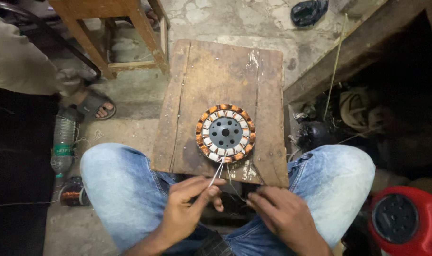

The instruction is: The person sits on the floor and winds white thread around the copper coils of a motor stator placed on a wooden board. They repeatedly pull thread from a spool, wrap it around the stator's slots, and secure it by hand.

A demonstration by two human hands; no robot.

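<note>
Down between the knees, a thin white lead [217,173] is being pinched between thumb and fingertips of the left hand [190,208] and is being drawn taut toward the body, presumably so that it is kept straight and off the windings. The right hand [282,215] is being held just beside it, fingers loosely curled and pressed together over a finer strand; whether that strand is actually being gripped cannot be told. The lead is being fed from the near rim of a round stator [225,133], grey hub ringed with copper coils, which is being left flat near the front edge of a worn wooden board [216,76], probably so that it is steadied by its own weight. At the board's left, a clear plastic bottle [63,144] is lying on the floor, apparently holding some liquid. A red drum [405,220] is standing at the right, its contents hidden.
</note>
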